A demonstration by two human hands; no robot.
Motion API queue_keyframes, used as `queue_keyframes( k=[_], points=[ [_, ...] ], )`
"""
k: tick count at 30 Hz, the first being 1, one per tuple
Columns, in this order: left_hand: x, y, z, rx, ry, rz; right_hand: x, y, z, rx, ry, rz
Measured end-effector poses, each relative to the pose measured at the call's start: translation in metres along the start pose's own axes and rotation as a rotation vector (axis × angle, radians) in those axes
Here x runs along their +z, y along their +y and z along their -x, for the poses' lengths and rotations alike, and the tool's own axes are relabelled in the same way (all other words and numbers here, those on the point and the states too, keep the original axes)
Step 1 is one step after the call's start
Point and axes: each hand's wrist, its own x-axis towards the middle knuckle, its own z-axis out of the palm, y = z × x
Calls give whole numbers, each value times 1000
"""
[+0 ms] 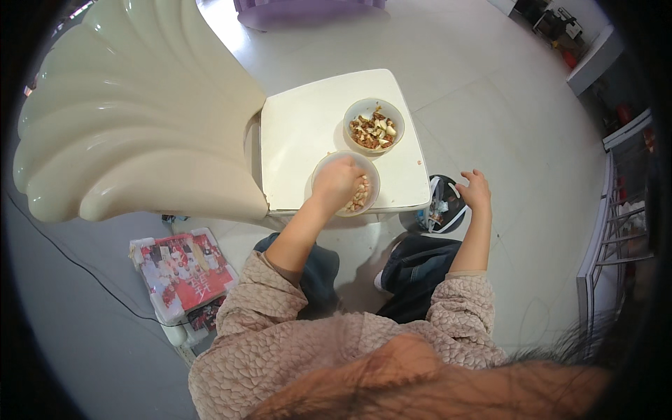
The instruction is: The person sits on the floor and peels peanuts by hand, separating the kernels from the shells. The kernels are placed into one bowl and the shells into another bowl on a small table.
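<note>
My left hand (339, 181) reaches into the nearer bowl (374, 195), which holds pale peeled nuts or kernels (361, 196). Its fingers point down and are partly hidden, so whether they hold a kernel does not show. Beyond it on the white chair seat (296, 142) stands a second bowl (400, 118) with brown and cream-coloured pieces (373, 131). Over the floor at the right, my right hand (475, 190) is raised beside a black waste bin (452, 228), fingers apart and holding nothing visible. Small brownish bits lie on the seat, one near its right edge.
The chair's cream, shell-shaped backrest (142, 115) rises at the left. Below it a red picture-covered box or panel (184, 273) lies near a black cable (89, 270). A metal rack (609, 231) stands at the far right. Purple cloth (315, 11) shows at the top.
</note>
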Motion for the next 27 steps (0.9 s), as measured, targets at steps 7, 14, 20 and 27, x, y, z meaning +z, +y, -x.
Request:
queue_keyframes(
  k=[7, 14, 20, 27],
  points=[
    [7, 2, -5, -30, -73, -126, 8, -20, -9, -271, 144, -327],
    [-25, 31, -1, -46, 182, 316, -3, -109, 29, -363, -202, -982],
    [-31, 34, 8, 101, 387, 509, -22, -167, 58, -343, -596, -1225],
    [-37, 21, 22, 80, 390, 397, -9, -177, 60, -316, -741, -1368]
  ],
)
